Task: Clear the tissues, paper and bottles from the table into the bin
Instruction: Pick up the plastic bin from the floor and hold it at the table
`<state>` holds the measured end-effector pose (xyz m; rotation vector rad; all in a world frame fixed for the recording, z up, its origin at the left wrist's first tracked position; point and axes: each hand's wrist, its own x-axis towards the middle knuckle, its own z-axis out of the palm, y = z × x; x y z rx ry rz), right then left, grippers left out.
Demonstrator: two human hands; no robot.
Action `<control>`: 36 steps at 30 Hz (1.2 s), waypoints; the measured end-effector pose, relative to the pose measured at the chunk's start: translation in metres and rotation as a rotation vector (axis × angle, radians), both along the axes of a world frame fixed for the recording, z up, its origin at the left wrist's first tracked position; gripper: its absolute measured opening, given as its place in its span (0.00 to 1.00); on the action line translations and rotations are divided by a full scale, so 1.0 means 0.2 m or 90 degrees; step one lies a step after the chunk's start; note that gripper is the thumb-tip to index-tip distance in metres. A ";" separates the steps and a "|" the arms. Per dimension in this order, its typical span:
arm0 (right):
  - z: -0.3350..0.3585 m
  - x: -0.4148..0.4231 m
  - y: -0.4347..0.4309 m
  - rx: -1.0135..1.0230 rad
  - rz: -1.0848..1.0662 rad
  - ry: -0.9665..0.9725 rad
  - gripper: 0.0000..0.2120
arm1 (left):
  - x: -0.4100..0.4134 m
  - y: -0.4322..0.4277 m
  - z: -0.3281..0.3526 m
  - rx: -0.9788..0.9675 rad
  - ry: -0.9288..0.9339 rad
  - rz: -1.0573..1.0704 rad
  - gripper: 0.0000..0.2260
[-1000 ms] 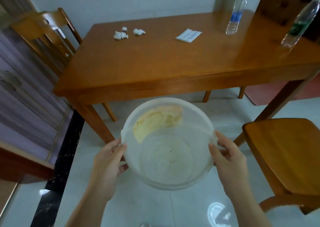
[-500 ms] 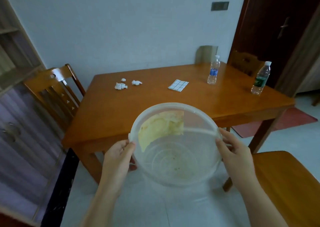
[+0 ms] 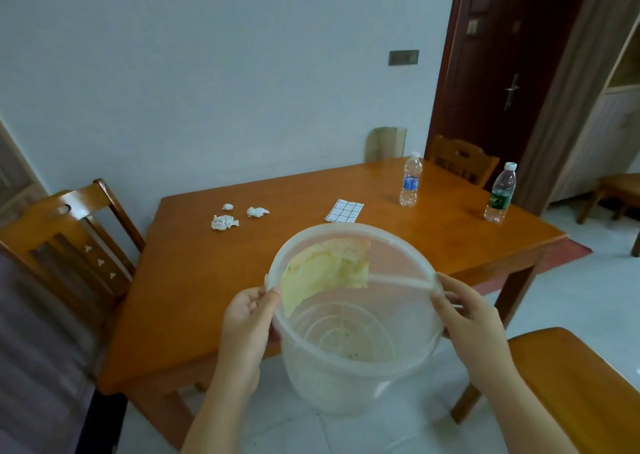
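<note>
Bin (image 3: 356,356): clamped at its rim by left hand (image 3: 246,318) and right hand (image 3: 465,318); best set level near table (image 3: 194,301) edge, below tissues (image 3: 225,222).

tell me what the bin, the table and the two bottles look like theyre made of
Bin: translucent, slightly cloudy plastic; the floor shows through its wall.
Table: wood, orange-brown with a glossy varnish that reflects the bottles.
Blue-label bottle and green-label bottle: clear thin plastic, white caps.
</note>
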<state>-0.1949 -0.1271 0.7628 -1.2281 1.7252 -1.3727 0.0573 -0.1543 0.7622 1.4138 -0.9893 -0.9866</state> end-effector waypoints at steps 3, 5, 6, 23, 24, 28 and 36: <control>0.01 -0.03 -0.14 -0.014 -0.005 -0.013 0.17 | -0.04 -0.16 -0.01 0.005 0.013 -0.001 0.06; 0.01 -0.06 -0.26 -0.020 -0.002 -0.033 0.16 | -0.07 -0.27 -0.01 0.009 0.018 0.008 0.07; 0.01 -0.08 -0.33 -0.022 0.001 -0.043 0.16 | -0.09 -0.33 -0.02 0.010 0.018 0.012 0.07; -0.09 -0.17 -1.50 -0.012 0.133 -0.060 0.18 | -0.19 -1.22 0.04 -0.021 -0.036 0.157 0.05; -0.10 -0.14 -1.55 -0.011 0.140 -0.064 0.18 | -0.17 -1.27 0.03 -0.028 -0.033 0.159 0.05; -0.16 -0.01 -1.81 -0.009 0.145 -0.076 0.16 | -0.04 -1.52 0.00 -0.044 -0.013 0.159 0.03; -0.24 0.24 -2.26 0.019 0.147 -0.106 0.12 | 0.20 -1.98 0.00 -0.086 -0.049 0.150 0.04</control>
